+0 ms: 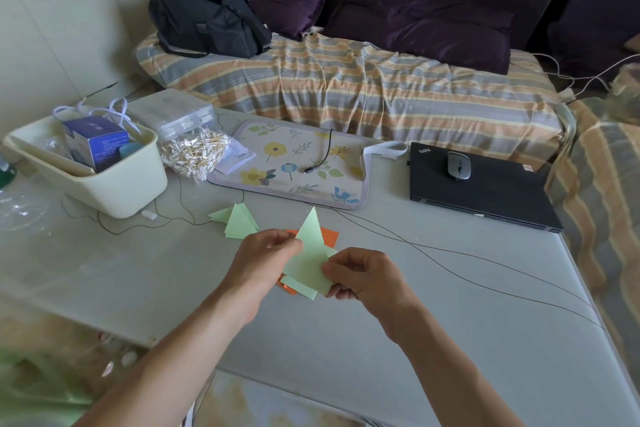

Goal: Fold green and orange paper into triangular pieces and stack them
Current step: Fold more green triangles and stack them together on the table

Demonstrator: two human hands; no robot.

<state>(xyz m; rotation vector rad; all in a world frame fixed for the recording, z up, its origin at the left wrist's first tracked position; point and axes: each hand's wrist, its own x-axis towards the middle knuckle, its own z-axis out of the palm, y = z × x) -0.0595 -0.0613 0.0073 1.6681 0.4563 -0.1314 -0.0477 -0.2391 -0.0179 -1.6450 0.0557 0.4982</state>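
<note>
Holding a green triangle (309, 255) above the surface (433, 305), my left hand (266, 255) pinches its left edge and my right hand (360, 274) pinches its near right corner. A few folded green pieces (239, 222) lie stacked far left. Orange paper (330, 236) waits beneath my hands, apparently unfolded, so I judge much work remains.

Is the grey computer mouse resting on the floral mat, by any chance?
No, the grey computer mouse sits on the closed black laptop, right of the floral mat.
</note>
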